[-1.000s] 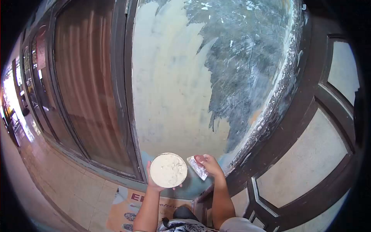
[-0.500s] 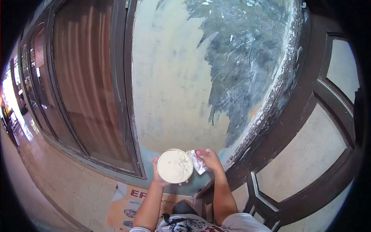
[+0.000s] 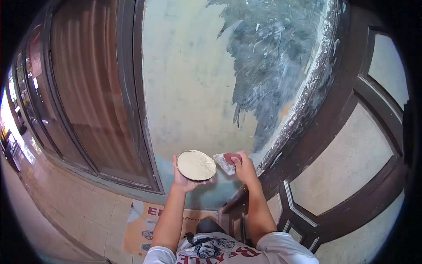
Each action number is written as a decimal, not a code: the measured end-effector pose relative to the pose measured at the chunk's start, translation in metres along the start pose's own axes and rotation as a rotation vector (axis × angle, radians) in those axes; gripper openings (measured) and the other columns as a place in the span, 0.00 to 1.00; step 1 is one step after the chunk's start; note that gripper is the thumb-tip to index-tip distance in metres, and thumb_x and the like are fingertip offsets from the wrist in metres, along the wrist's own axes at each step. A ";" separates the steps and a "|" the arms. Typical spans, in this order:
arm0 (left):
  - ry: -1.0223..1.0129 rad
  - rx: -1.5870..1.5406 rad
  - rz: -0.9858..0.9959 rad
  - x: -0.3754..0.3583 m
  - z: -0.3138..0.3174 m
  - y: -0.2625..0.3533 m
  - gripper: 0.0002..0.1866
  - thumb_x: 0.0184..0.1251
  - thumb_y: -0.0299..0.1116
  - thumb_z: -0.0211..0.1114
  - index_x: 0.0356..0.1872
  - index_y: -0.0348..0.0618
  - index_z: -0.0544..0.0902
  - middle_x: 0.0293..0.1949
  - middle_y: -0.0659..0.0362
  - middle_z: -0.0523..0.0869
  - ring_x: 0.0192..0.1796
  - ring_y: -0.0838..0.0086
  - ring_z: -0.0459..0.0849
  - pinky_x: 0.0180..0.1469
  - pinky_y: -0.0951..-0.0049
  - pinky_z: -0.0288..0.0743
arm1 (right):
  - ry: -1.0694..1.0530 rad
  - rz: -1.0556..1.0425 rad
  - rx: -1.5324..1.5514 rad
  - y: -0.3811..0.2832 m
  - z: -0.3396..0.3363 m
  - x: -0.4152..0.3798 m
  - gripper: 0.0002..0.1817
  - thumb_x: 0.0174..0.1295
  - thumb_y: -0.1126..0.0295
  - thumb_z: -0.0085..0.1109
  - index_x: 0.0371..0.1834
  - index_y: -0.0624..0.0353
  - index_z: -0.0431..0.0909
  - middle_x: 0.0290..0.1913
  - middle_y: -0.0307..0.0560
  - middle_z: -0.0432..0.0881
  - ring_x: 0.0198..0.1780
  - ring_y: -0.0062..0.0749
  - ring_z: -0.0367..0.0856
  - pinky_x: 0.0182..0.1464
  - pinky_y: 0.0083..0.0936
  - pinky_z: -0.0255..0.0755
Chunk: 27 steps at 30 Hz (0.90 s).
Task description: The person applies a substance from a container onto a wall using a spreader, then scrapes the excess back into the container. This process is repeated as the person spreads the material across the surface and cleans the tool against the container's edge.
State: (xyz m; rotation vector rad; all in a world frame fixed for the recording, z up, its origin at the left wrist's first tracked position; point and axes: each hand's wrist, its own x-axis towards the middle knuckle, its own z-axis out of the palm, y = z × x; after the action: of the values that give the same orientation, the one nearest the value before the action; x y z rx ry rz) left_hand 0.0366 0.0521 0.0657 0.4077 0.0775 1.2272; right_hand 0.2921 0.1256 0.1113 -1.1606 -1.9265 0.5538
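A round container (image 3: pixel 196 165) full of pale, creamy paste rests in my left hand (image 3: pixel 187 182), whose fingers wrap under and around its rim. My right hand (image 3: pixel 244 167) grips a putty knife (image 3: pixel 227 163) with a reddish handle part and a paste-smeared blade. The blade's edge is beside the container's right rim. Behind both hands stands a wall panel (image 3: pixel 189 88), pale yellow-green on the left, with a rough dark grey area (image 3: pixel 272 66) on its right side.
A dark-framed window (image 3: pixel 88 83) with a brown curtain is on the left. A dark wooden door (image 3: pixel 338 132) with pale panels stands at the right. On the tiled floor (image 3: pixel 85 211) lies a printed mat (image 3: pixel 134 231).
Both hands have moved up in the view, with the container and the putty knife. The container now looks more tilted, and the knife's reddish part shows more.
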 end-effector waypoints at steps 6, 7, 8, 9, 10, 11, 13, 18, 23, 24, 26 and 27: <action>-0.003 -0.025 -0.004 0.003 0.004 -0.002 0.63 0.58 0.90 0.36 0.77 0.41 0.66 0.65 0.33 0.78 0.48 0.27 0.86 0.36 0.47 0.90 | -0.087 -0.263 -0.156 -0.041 -0.019 -0.023 0.19 0.65 0.82 0.60 0.58 0.55 0.86 0.53 0.55 0.88 0.55 0.56 0.80 0.59 0.42 0.75; -0.002 -0.023 -0.005 0.003 0.003 -0.002 0.63 0.58 0.90 0.36 0.77 0.41 0.66 0.65 0.33 0.78 0.48 0.27 0.86 0.36 0.47 0.90 | -0.086 -0.263 -0.155 -0.043 -0.021 -0.025 0.19 0.65 0.82 0.60 0.58 0.55 0.86 0.53 0.55 0.88 0.55 0.56 0.80 0.59 0.42 0.75; -0.017 -0.040 -0.011 0.004 0.001 -0.002 0.65 0.57 0.91 0.34 0.76 0.39 0.65 0.64 0.32 0.78 0.49 0.28 0.86 0.37 0.46 0.89 | -0.116 -0.358 -0.179 -0.043 -0.023 -0.026 0.21 0.62 0.83 0.59 0.57 0.55 0.86 0.55 0.52 0.88 0.57 0.54 0.78 0.63 0.41 0.72; -0.031 -0.057 -0.016 0.004 0.000 -0.002 0.66 0.55 0.92 0.33 0.76 0.37 0.65 0.63 0.31 0.79 0.50 0.28 0.85 0.39 0.45 0.87 | -0.148 -0.453 -0.202 -0.041 -0.024 -0.028 0.23 0.60 0.85 0.58 0.57 0.56 0.86 0.57 0.50 0.88 0.59 0.51 0.77 0.66 0.41 0.70; -0.043 -0.064 -0.020 0.006 -0.003 -0.002 0.66 0.56 0.92 0.33 0.76 0.37 0.65 0.64 0.31 0.78 0.50 0.28 0.85 0.39 0.45 0.88 | -0.150 -0.436 -0.173 -0.037 -0.022 -0.030 0.26 0.57 0.89 0.56 0.57 0.56 0.86 0.57 0.48 0.88 0.62 0.49 0.77 0.70 0.41 0.66; -0.043 -0.065 -0.021 0.007 -0.005 -0.002 0.66 0.56 0.92 0.33 0.76 0.37 0.65 0.64 0.31 0.78 0.50 0.28 0.85 0.39 0.45 0.88 | -0.149 -0.434 -0.173 -0.036 -0.023 -0.032 0.26 0.57 0.89 0.56 0.57 0.56 0.86 0.57 0.48 0.88 0.62 0.49 0.77 0.70 0.41 0.66; -0.023 -0.066 -0.031 0.010 -0.005 -0.001 0.66 0.56 0.91 0.33 0.76 0.37 0.64 0.65 0.30 0.77 0.51 0.27 0.85 0.41 0.44 0.89 | -0.197 -0.386 -0.171 -0.039 -0.027 -0.034 0.29 0.52 0.91 0.53 0.56 0.55 0.87 0.57 0.47 0.89 0.63 0.49 0.77 0.70 0.41 0.66; -0.056 -0.066 -0.043 0.014 -0.008 -0.005 0.66 0.57 0.91 0.33 0.77 0.37 0.63 0.66 0.30 0.75 0.53 0.25 0.84 0.43 0.41 0.89 | -0.160 -0.490 -0.224 -0.035 -0.037 -0.035 0.32 0.47 0.92 0.51 0.55 0.55 0.87 0.53 0.49 0.89 0.61 0.50 0.79 0.68 0.38 0.68; -0.009 -0.007 -0.076 0.016 -0.006 -0.008 0.63 0.59 0.89 0.33 0.77 0.40 0.65 0.68 0.32 0.76 0.52 0.26 0.84 0.40 0.45 0.89 | -0.154 -0.498 -0.225 -0.032 -0.034 -0.039 0.31 0.48 0.91 0.52 0.54 0.55 0.88 0.52 0.48 0.90 0.61 0.49 0.79 0.68 0.38 0.69; -0.005 -0.002 -0.070 0.016 -0.005 -0.009 0.63 0.59 0.89 0.33 0.77 0.39 0.65 0.66 0.32 0.77 0.51 0.27 0.85 0.39 0.46 0.89 | -0.156 -0.501 -0.213 -0.034 -0.035 -0.040 0.30 0.48 0.91 0.52 0.54 0.55 0.88 0.52 0.48 0.90 0.61 0.50 0.79 0.68 0.39 0.69; -0.031 -0.009 -0.079 0.018 -0.011 -0.010 0.65 0.58 0.90 0.33 0.76 0.37 0.65 0.66 0.32 0.77 0.52 0.26 0.85 0.41 0.44 0.89 | -0.155 -0.502 -0.200 -0.035 -0.034 -0.041 0.30 0.48 0.91 0.53 0.53 0.55 0.88 0.52 0.47 0.90 0.61 0.51 0.79 0.68 0.39 0.69; -0.062 -0.017 -0.087 0.019 -0.010 -0.010 0.66 0.57 0.91 0.32 0.75 0.36 0.65 0.65 0.31 0.77 0.53 0.26 0.84 0.43 0.42 0.89 | -0.148 -0.488 -0.203 -0.035 -0.034 -0.042 0.30 0.48 0.91 0.53 0.53 0.55 0.88 0.52 0.47 0.90 0.61 0.51 0.78 0.68 0.39 0.69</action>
State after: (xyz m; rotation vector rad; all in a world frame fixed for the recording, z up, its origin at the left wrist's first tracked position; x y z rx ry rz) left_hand 0.0491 0.0699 0.0558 0.4228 0.0315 1.1278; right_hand 0.3124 0.0705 0.1381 -0.7361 -2.3335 0.1856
